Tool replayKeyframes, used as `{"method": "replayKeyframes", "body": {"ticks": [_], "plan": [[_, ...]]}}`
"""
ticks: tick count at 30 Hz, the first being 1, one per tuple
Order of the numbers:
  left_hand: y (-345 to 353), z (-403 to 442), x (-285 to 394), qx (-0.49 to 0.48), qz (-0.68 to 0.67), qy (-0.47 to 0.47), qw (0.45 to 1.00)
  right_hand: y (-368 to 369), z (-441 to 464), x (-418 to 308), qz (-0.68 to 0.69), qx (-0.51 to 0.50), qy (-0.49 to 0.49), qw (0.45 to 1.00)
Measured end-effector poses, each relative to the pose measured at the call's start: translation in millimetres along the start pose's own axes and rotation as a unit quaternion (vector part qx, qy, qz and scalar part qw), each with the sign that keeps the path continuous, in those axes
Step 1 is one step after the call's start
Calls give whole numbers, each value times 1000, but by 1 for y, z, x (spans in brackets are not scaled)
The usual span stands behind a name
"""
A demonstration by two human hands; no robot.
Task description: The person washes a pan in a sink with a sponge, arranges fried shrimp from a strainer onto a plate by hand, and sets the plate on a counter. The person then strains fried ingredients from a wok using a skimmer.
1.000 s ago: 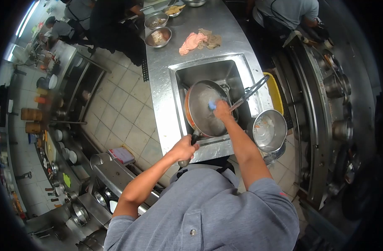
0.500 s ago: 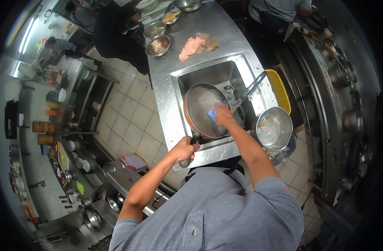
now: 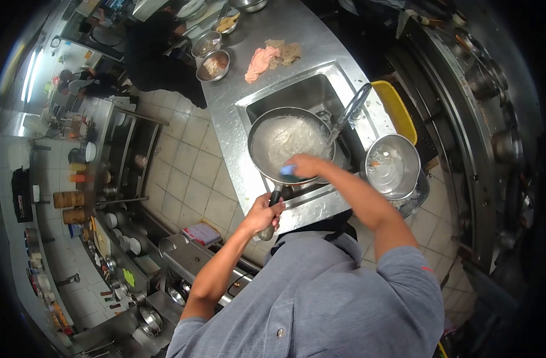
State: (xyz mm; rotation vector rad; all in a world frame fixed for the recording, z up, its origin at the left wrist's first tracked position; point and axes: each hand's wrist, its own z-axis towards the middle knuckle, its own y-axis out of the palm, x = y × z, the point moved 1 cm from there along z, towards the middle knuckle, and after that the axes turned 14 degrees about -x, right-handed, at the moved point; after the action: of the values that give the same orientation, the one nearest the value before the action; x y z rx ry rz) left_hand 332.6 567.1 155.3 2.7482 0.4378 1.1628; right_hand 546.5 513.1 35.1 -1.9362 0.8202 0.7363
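A large round pan [image 3: 267,140] with cloudy, moving water inside is held over the sink [image 3: 320,89]. My left hand [image 3: 265,215] is wrapped round its dark handle [image 3: 275,194] at the near side. Inside the near rim, my right hand [image 3: 305,166] is closed on a blue sponge [image 3: 288,170], whose darker underside faces the pan. The faucet [image 3: 351,107] reaches in from the right, its end over the pan's right part. A metal pot [image 3: 392,167] with orange and white scraps stands right of the sink.
Pink [image 3: 262,62] and brown cloths [image 3: 288,52] lie behind the sink, with metal bowls of food [image 3: 213,65] to their left. A yellow bin [image 3: 397,110] is at the right edge. A co-worker in dark clothes [image 3: 159,59] stands beyond the counter's left side.
The pan has turned and come up level, with its water swirling more. My right hand has moved with the sponge from the pan's right side to its near rim. My left hand keeps its hold.
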Motion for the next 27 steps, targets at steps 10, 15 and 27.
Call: {"method": "replayKeyframes", "body": {"ticks": [10, 15, 27], "plan": [[19, -7, -12, -51, 34, -13, 998, -4, 56, 31, 35, 306, 233, 922], [6, -2, -23, -21, 171, -40, 984, 25, 64, -43, 187, 270, -28, 944], [13, -19, -22, 27, 81, 0, 996, 22, -11, -9, 11, 195, 193, 962]]}}
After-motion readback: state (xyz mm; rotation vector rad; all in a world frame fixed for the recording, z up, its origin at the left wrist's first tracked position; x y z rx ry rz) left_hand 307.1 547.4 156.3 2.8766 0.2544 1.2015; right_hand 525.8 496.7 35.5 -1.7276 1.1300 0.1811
